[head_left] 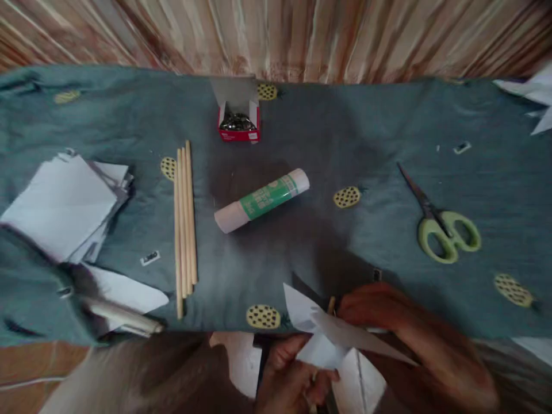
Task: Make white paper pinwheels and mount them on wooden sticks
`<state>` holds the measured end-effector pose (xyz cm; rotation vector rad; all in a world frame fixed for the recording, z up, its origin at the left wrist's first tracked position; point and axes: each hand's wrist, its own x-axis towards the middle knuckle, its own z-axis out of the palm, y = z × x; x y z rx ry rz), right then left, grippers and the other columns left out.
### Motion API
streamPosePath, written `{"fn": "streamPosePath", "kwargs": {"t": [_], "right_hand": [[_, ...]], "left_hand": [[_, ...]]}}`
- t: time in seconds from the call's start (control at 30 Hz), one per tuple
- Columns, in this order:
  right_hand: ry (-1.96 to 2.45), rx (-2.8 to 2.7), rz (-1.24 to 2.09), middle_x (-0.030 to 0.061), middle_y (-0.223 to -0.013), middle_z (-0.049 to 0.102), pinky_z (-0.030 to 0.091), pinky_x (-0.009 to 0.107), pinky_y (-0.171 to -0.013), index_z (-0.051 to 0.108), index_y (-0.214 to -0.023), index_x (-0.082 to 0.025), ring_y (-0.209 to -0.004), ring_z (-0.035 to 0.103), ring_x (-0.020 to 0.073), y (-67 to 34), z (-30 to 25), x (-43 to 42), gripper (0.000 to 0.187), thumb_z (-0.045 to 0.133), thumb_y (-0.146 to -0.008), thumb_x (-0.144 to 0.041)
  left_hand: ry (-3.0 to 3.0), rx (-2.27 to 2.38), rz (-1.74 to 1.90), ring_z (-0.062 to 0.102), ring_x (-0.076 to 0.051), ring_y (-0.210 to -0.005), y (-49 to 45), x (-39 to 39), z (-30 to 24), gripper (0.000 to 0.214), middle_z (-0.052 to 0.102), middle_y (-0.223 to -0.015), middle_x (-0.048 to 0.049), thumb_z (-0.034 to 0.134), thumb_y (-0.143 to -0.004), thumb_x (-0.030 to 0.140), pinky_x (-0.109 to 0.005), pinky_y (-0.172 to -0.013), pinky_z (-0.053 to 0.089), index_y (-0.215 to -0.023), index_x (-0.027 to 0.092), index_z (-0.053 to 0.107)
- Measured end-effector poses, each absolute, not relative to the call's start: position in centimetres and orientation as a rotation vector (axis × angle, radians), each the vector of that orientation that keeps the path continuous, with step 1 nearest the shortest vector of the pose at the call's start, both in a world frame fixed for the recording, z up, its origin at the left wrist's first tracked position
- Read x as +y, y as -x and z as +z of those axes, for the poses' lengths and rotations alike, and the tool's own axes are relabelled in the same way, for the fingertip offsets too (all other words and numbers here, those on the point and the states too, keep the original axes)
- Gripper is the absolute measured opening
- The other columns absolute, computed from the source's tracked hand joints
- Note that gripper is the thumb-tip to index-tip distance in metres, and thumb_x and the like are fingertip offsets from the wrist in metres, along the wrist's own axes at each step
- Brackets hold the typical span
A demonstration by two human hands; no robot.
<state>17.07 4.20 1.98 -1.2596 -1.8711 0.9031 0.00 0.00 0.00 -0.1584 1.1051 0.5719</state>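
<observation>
While the left hand [288,371] pinches part-folded white paper [325,348], the right hand [373,305]'s grip unclear, square white paper sheets [66,201] lie unfolded.

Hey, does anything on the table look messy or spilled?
The stack of paper on the left looks untidy: its sheets lie unevenly, edges sticking out at different angles. Nothing looks spilled from the open box.

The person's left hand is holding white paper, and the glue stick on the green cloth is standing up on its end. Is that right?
Not quite: the glue stick is lying on its side on the green cloth, as the head view shows. The left hand is indeed holding white paper.
</observation>
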Motion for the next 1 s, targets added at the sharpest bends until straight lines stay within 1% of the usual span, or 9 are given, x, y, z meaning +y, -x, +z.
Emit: {"fn": "streamPosePath", "kwargs": {"t": [0.17, 0.33, 0.43, 0.5, 0.6, 0.7, 0.87, 1.0], "right_hand": [[1.226, -1.85, 0.897, 0.0049, -0.089, 0.072, 0.055, 0.024, -0.07, 0.06, -0.109, -0.023, -0.081, 0.069, 0.0176, -16.7, 1.7, 4.3, 0.026, 0.052, -0.087, -0.011], [1.195, -1.88, 0.907, 0.0051, -0.091, 0.073, 0.056, 0.026, -0.071, 0.058, -0.113, -0.023, -0.084, 0.069, 0.0187, -17.0, 1.7, 4.4, 0.031, 0.056, -0.085, -0.011], [1.203, -1.865, 0.929, 0.0045, -0.093, 0.073, 0.056, 0.025, -0.071, 0.058, -0.114, -0.024, -0.085, 0.069, 0.0185, -17.1, 1.8, 4.4, 0.034, 0.06, -0.083, -0.01], [1.221, -1.854, 0.95, 0.0041, -0.093, 0.073, 0.055, 0.024, -0.071, 0.058, -0.113, -0.024, -0.085, 0.069, 0.018, -17.0, 1.9, 4.4, 0.035, 0.061, -0.082, -0.009], [1.304, -1.825, 0.99, 0.0026, -0.092, 0.072, 0.055, 0.022, -0.071, 0.06, -0.106, -0.025, -0.084, 0.069, 0.0163, -16.7, 2.3, 4.5, 0.028, 0.059, -0.083, -0.01], [1.408, -1.794, 0.992, 0.0013, -0.089, 0.072, 0.054, 0.02, -0.069, 0.061, -0.1, -0.026, -0.079, 0.069, 0.0143, -16.4, 2.7, 4.5, 0.02, 0.058, -0.085, -0.013], [1.568, -1.765, 0.994, -0.0017, -0.086, 0.071, 0.054, 0.018, -0.064, 0.064, -0.094, -0.029, -0.072, 0.068, 0.0122, -15.9, 3.6, 5.0, 0.012, 0.059, -0.087, -0.02], [1.65, -1.747, 1.152, -0.0038, -0.081, 0.07, 0.053, 0.018, -0.063, 0.066, -0.093, -0.028, -0.067, 0.067, 0.0106, -15.8, 4.4, 5.7, 0.01, 0.06, -0.087, -0.023]], "left_hand": [[0.154, 1.148, 0.562, 0.045, -0.003, -0.044, -0.2, 0.1, 0.3, 0.035, 0.069, -0.059, -0.0032, 0.089, -0.052, 0.043, -0.016, -0.05, 0.032, -0.071, 0.016, 0.077], [0.165, 1.127, 0.567, 0.043, -0.002, -0.043, -0.1, 0.5, 0.4, 0.031, 0.067, -0.056, -0.0033, 0.088, -0.053, 0.041, -0.015, -0.047, 0.026, -0.064, 0.014, 0.075], [0.191, 1.115, 0.56, 0.042, -0.001, -0.041, -0.1, 0.7, 0.5, 0.027, 0.067, -0.056, -0.0031, 0.088, -0.054, 0.035, -0.014, -0.045, 0.024, -0.067, 0.015, 0.077], [0.198, 1.113, 0.554, 0.04, 0.0, -0.04, -0.1, 0.6, 0.5, 0.027, 0.066, -0.055, -0.0028, 0.088, -0.054, 0.035, -0.014, -0.045, 0.024, -0.067, 0.015, 0.077], [0.185, 1.117, 0.586, 0.042, -0.001, -0.041, -0.2, 0.3, 0.3, 0.034, 0.066, -0.055, -0.0033, 0.089, -0.053, 0.042, -0.014, -0.046, 0.027, -0.068, 0.015, 0.076], [0.167, 1.106, 0.623, 0.044, -0.002, -0.043, -0.4, -0.2, -0.2, 0.04, 0.067, -0.057, -0.0037, 0.089, -0.051, 0.047, -0.015, -0.047, 0.031, -0.07, 0.015, 0.076], [0.142, 1.08, 0.693, 0.043, -0.003, -0.042, -0.8, -0.9, -1.1, 0.039, 0.065, -0.055, -0.0028, 0.089, -0.049, 0.046, -0.015, -0.044, 0.03, -0.065, 0.014, 0.076], [0.149, 1.048, 0.744, 0.042, -0.003, -0.043, -1.0, -1.0, -1.0, 0.036, 0.066, -0.058, -0.0033, 0.089, -0.051, 0.041, -0.015, -0.044, 0.031, -0.072, 0.015, 0.078]]}}
